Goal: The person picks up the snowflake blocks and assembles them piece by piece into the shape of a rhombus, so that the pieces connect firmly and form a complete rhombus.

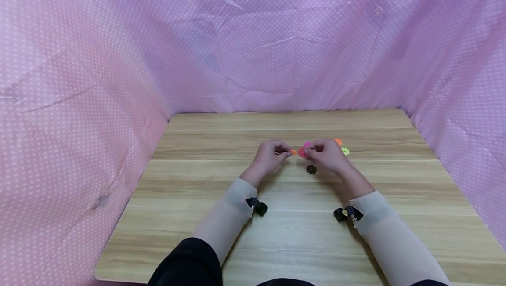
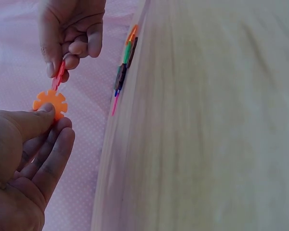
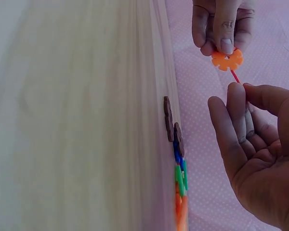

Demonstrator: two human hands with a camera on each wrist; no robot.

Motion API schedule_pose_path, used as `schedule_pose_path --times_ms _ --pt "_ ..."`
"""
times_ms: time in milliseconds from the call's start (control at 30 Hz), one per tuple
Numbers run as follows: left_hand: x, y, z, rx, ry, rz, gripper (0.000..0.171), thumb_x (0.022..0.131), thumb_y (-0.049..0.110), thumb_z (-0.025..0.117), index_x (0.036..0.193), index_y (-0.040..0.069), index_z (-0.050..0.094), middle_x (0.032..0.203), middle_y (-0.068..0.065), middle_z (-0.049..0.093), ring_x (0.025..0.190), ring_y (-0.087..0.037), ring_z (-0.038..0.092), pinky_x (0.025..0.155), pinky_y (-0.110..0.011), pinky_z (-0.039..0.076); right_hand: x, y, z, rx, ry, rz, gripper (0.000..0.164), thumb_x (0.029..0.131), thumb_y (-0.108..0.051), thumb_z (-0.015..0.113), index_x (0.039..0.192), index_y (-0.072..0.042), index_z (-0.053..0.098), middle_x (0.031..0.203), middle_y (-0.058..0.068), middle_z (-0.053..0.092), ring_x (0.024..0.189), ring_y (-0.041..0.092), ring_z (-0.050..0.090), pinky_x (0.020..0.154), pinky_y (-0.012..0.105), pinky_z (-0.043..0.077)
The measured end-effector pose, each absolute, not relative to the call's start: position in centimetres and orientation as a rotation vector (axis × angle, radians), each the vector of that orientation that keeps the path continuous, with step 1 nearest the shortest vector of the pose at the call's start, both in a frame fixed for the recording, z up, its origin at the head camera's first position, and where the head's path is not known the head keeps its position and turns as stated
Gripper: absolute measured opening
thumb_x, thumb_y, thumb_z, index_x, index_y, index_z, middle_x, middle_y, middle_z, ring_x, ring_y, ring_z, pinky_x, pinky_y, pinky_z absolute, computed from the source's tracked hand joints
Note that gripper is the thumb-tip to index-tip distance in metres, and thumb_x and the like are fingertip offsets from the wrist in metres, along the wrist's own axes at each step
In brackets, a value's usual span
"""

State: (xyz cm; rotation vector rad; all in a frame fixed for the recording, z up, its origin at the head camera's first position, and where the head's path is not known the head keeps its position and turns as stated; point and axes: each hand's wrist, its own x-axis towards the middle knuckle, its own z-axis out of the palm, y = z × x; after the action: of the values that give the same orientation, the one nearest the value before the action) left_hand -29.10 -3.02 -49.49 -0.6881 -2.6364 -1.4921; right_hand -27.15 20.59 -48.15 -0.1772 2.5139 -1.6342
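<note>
Between thumb and fingers, my left hand pinches an orange notched plastic disc, a flower-shaped interlocking piece. Across from it my right hand pinches a red notched disc, seen nearly edge-on in both wrist views. The two discs meet at their rims, turned at an angle to each other; whether their slots are engaged I cannot tell. Both hands hold them above the table. Below lies a dark brown disc, nearest the right hand. A magenta disc shows just behind the red one, partly hidden.
Past the right hand lie another orange disc and a yellow-green disc. Blue pieces and green pieces show edge-on in the right wrist view. The wooden table is surrounded by pink dotted cloth.
</note>
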Motion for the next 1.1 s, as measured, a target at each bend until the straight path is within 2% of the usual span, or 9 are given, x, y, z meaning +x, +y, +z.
schedule_pose_path --times_ms 367,700,933,1100 --pt "-29.1 -3.0 -49.7 -0.674 -2.625 -1.513 0.005 0.095 0.012 0.081 0.095 0.017 0.080 0.089 0.010 0.074 0.082 -0.005 0.068 0.072 -0.023 0.058 -27.6 20.5 -49.1 -0.094 2.376 -1.780 0.024 0.101 -0.017 0.073 0.108 0.006 0.075 0.092 0.014 0.078 0.084 0.026 0.077 0.072 0.029 0.063" --pt "-29.0 -2.9 -49.5 -0.660 -2.621 -1.535 0.005 0.094 0.011 0.082 0.096 0.015 0.080 0.090 0.009 0.075 0.083 -0.006 0.069 0.075 -0.023 0.059 -27.6 20.4 -49.0 -0.048 2.258 -1.850 0.030 0.102 -0.021 0.073 0.114 0.007 0.073 0.099 0.016 0.078 0.090 0.028 0.077 0.077 0.030 0.063" --pt "-29.0 -2.8 -49.6 -0.670 -2.619 -1.522 0.006 0.092 0.010 0.083 0.095 0.014 0.081 0.090 0.008 0.076 0.083 -0.005 0.070 0.074 -0.021 0.059 -27.5 20.1 -48.9 -0.046 2.180 -1.898 0.029 0.103 -0.013 0.070 0.117 0.013 0.069 0.104 0.019 0.077 0.090 0.027 0.077 0.083 0.037 0.063" --pt "-28.9 -2.7 -49.7 -0.725 -2.600 -1.517 0.006 0.091 0.008 0.083 0.095 0.011 0.081 0.090 0.006 0.076 0.083 -0.007 0.070 0.076 -0.020 0.059 -27.4 20.1 -48.9 -0.036 2.181 -1.889 0.028 0.103 -0.012 0.070 0.116 0.013 0.070 0.105 0.018 0.077 0.088 0.026 0.078 0.082 0.036 0.063"
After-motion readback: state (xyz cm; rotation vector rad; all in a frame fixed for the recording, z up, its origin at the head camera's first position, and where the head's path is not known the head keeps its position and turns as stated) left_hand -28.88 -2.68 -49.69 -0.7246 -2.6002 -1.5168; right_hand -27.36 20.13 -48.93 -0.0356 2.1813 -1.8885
